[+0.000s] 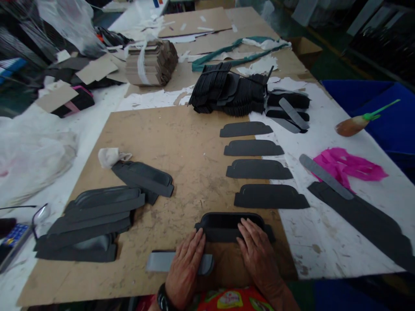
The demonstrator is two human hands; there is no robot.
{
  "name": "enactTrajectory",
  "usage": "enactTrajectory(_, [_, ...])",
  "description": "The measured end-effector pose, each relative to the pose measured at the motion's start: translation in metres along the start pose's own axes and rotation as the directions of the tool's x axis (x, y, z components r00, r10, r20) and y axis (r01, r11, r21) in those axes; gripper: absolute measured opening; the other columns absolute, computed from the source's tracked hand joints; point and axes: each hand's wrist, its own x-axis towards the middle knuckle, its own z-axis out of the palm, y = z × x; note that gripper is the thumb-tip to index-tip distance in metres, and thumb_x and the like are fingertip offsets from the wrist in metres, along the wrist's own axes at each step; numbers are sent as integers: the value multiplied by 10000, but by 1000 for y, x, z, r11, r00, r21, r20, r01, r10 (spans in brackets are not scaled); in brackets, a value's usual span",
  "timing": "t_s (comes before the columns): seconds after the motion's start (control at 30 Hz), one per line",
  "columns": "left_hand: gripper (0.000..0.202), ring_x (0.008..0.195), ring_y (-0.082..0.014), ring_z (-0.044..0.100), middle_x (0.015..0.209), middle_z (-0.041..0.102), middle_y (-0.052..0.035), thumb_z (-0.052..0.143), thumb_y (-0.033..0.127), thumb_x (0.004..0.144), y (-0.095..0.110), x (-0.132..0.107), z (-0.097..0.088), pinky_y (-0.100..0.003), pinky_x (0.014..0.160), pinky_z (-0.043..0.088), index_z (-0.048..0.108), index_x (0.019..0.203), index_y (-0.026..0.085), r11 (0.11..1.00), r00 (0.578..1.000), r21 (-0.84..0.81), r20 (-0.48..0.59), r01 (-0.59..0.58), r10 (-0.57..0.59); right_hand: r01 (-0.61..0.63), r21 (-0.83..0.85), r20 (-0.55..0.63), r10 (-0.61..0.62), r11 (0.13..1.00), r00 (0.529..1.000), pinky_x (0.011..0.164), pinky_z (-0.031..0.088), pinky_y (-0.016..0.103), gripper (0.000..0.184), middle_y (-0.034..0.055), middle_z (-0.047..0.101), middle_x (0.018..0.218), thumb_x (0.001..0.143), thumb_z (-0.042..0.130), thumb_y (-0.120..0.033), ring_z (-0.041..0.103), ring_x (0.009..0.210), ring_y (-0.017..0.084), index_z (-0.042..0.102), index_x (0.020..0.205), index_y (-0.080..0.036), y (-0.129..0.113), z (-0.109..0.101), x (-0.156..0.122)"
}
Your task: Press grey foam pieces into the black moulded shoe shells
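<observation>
Two flat palms, nothing clamped: left hand and right hand press black padded piece, bottom centre of frame. Left palm covers grey strip. Piece probably light, thin, bendy; lift by both ends.

The left hand covers the middle of a grey strip at the front edge of the worktop. The right hand hides part of the black moulded piece. Both forearms are cut off below. A long black strip runs past the right edge.
</observation>
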Motion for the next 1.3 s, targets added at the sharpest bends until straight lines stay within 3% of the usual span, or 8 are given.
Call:
enactTrajectory(0.1, [663, 1313, -226, 221, 1424, 303, -65, 304, 5, 735, 8, -2, -1, -365, 992, 316, 262, 1384, 133, 998, 999, -53, -41, -38, 36, 2, -3, -5, -2, 1000, 1000, 971, 408, 371, 337, 75, 546, 1209, 868, 470, -228, 468, 1166, 203, 515, 1193, -155, -1, 0, 0])
enactTrajectory(0.27, [575, 1325, -236, 196, 1446, 249, -87, 339, 75, 809, 38, 42, 8, -362, 1031, 275, 273, 1379, 118, 994, 996, -71, -40, -87, 85, 25, -27, 3, -25, 999, 1000, 964, 406, 380, 325, 81, 535, 1223, 883, 439, -233, 462, 1168, 213, 525, 1182, -139, 0, 2, 0])
enactTrajectory(0.37, [540, 1323, -231, 205, 1441, 266, -71, 356, 113, 833, 42, 61, 14, -368, 1042, 260, 299, 1369, 135, 997, 996, -32, -53, -69, 68, 22, -41, 3, -22, 999, 1000, 961, 408, 380, 313, 78, 541, 1218, 888, 429, -228, 473, 1156, 215, 537, 1167, -138, 1, 3, -1])
enactTrajectory(0.67, [657, 1305, -211, 257, 1418, 312, -83, 365, 50, 730, 0, 39, 9, -348, 1019, 314, 271, 1377, 116, 991, 991, 20, -8, -133, 133, 54, 13, -30, -54, 998, 998, 933, 444, 347, 306, 70, 570, 1181, 877, 427, -161, 507, 1129, 192, 566, 1150, -159, 4, -2, 6])
enactTrajectory(0.87, [765, 1272, -166, 326, 1395, 360, -42, 308, -31, 655, -11, 39, 8, -305, 1007, 327, 242, 1391, 166, 990, 990, 42, -41, -135, 136, 57, 45, -64, -54, 997, 996, 904, 467, 315, 302, 66, 596, 1138, 882, 401, -154, 529, 1104, 169, 595, 1113, -175, 17, -9, 7])
enactTrajectory(1.13, [786, 1169, -155, 465, 1340, 439, -14, 334, -22, 566, -32, 43, -1, -283, 930, 407, 412, 1310, 218, 990, 989, -1, 31, -143, 143, 19, -40, -133, -24, 999, 991, 921, 435, 322, 303, 29, 598, 1147, 886, 405, -198, 531, 1102, 162, 593, 1123, -216, 27, -17, 2])
enactTrajectory(1.2, [782, 1159, -151, 478, 1328, 453, -4, 341, -9, 583, -41, 41, 5, -271, 924, 416, 401, 1318, 252, 985, 986, -49, 14, -165, 165, 19, -46, -149, -26, 999, 989, 912, 444, 318, 302, 30, 607, 1131, 879, 406, -189, 542, 1087, 161, 598, 1110, -215, 25, -18, 5])
enactTrajectory(1.3, [770, 1100, -144, 530, 1295, 489, -3, 375, 44, 648, -57, 36, 26, -232, 861, 461, 294, 1370, 298, 957, 965, -133, -78, -259, 251, 6, -11, -135, -8, 1000, 991, 908, 457, 309, 288, 29, 623, 1098, 853, 429, -165, 559, 1063, 151, 609, 1071, -221, 23, -24, 10])
